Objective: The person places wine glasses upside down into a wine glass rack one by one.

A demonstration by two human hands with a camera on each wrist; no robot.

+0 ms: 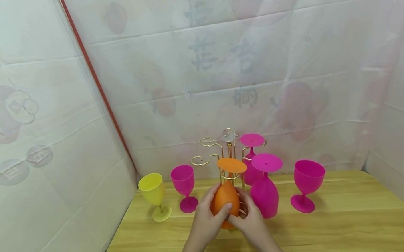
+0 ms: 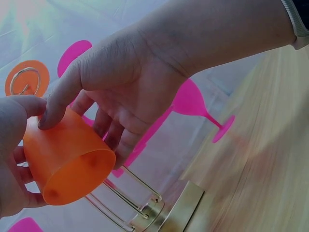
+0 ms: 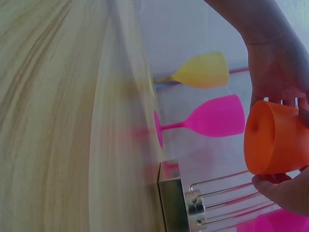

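Note:
An orange goblet [image 1: 226, 200] hangs upside down at the front of a gold wire stemware rack [image 1: 229, 149], its foot [image 1: 232, 165] above a curled hook. My left hand [image 1: 206, 217] grips the bowl from the left, thumb across its front. From the right, my right hand [image 1: 249, 218] holds the same bowl, fingers curled round its side. The open rim faces down in the left wrist view, where the goblet's bowl [image 2: 67, 159] shows between both hands. Beside my right hand, a magenta goblet [image 1: 264, 196] hangs inverted; another magenta goblet [image 1: 253, 163] hangs behind it.
A yellow goblet [image 1: 152, 190] and a magenta goblet [image 1: 184, 181] stand upright on the wooden table [image 1: 358, 216] to the left. One more magenta goblet [image 1: 309, 176] stands at the right. Bare rack hooks [image 1: 201, 161] stick out leftward. The rack's metal base [image 3: 174, 193] rests on the table.

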